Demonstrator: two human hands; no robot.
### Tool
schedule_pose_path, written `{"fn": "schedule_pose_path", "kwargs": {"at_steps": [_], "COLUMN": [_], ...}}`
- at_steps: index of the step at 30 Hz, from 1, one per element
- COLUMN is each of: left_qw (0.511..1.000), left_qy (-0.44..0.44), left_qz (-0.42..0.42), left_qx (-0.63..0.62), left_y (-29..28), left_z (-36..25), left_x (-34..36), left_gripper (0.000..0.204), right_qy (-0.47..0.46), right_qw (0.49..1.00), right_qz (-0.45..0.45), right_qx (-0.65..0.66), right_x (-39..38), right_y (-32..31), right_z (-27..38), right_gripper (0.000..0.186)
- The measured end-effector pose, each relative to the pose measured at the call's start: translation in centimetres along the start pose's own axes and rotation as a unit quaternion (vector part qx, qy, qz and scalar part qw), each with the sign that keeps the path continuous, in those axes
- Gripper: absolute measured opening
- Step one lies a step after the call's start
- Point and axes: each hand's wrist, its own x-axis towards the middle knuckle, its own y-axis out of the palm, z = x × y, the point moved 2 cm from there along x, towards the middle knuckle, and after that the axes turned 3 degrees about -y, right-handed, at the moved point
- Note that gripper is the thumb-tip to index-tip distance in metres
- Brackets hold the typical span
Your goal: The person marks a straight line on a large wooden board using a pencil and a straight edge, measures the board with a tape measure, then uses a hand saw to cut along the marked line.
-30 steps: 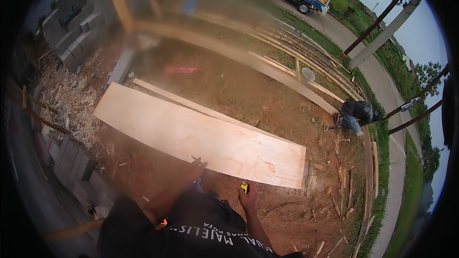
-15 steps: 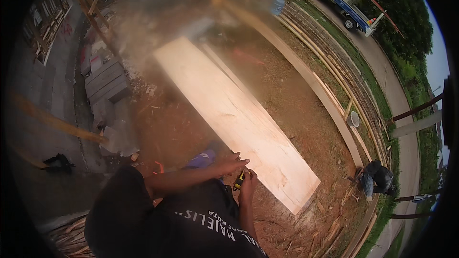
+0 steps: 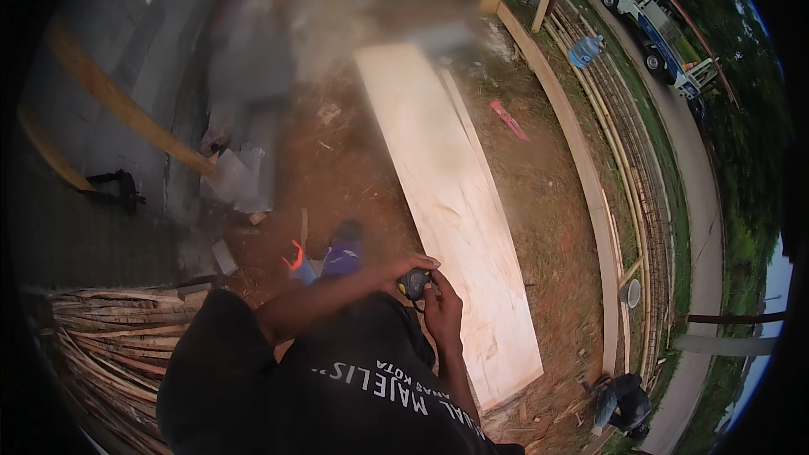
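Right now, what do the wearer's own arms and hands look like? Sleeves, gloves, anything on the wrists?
Both forearms are bare, no long sleeves in view. The left hand and right hand wear no gloves, and no watch, band or ring can be made out. The torso is covered by a black shirt with pale printed lettering across it. Fingers are bare too. The picture is too small to show finer marks.

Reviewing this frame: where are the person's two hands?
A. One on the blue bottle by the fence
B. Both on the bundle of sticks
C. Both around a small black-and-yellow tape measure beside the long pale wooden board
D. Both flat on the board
C. Both the left hand and the right hand close around the small black-and-yellow tape measure at the edge of the long pale wooden board.
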Motion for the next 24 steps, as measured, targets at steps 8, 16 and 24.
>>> {"fn": "schedule_pose_path", "kwargs": {"at_steps": [8, 16, 24], "left_qw": [0.992, 0.903, 0.801], "left_qy": [0.026, 0.123, 0.139], "left_qz": [-0.118, -0.411, -0.582], "left_qx": [-0.025, 0.021, 0.006], "left_y": [-14.4, -35.1, -54.6], "left_z": [-10.5, -17.6, -10.3], "left_x": [-0.4, -6.3, -13.0], "left_gripper": [0.028, 0.024, 0.035], "right_qy": [-0.020, 0.153, 0.247], "right_qw": [0.988, 0.956, 0.911], "right_qz": [-0.005, 0.119, 0.241], "right_qx": [-0.155, -0.218, -0.226], "right_x": [12.2, 18.5, 18.8], "right_y": [6.6, 13.2, 16.7], "right_z": [0.8, -4.7, -7.4], "right_gripper": [0.033, 0.043, 0.049]}}
